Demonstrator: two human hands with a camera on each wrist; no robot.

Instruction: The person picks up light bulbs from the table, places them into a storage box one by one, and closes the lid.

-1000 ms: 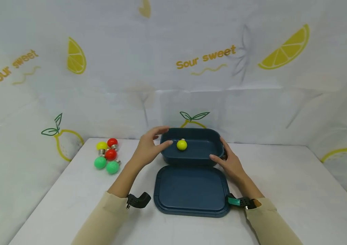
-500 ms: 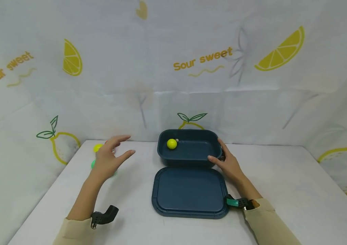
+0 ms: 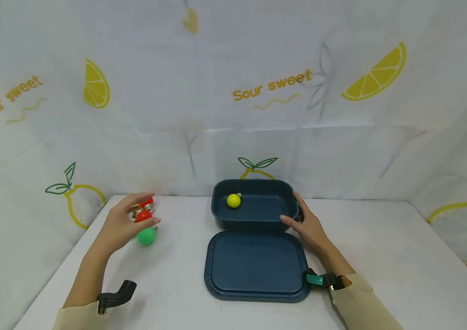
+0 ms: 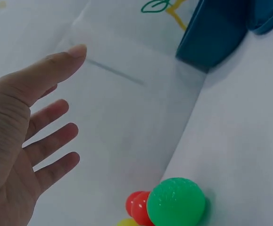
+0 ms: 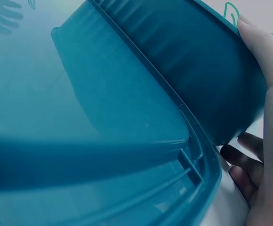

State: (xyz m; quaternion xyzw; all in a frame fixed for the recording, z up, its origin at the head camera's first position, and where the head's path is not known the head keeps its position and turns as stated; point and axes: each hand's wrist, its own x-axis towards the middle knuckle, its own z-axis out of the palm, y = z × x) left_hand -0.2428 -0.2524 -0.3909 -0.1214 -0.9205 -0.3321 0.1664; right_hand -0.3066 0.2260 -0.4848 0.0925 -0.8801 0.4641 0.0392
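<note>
My left hand (image 3: 118,225) hovers by a cluster of coloured light bulbs, its thumb and fingers spread apart and holding nothing. A red bulb (image 3: 144,216) shows between thumb and fingers, with a green bulb (image 3: 146,236) just below the thumb. In the left wrist view the green bulb (image 4: 176,202) lies in front of red ones (image 4: 140,207). My right hand (image 3: 310,231) grips the right end of a dark blue box (image 3: 254,225), thumb over the near rim and fingers around the side. Inside the box, at its left, lies a yellow bulb (image 3: 233,200).
A dark blue lid (image 3: 258,266) lies flat on the white table (image 3: 184,270), right in front of the box. Behind the table hangs a pale cloth (image 3: 159,151) with lemon prints. My left hand partly hides the other bulbs.
My left hand has moved left from beside the box to the bulbs, fingers still spread. The yellow bulb has rolled left inside the box. The right hand keeps its hold.
</note>
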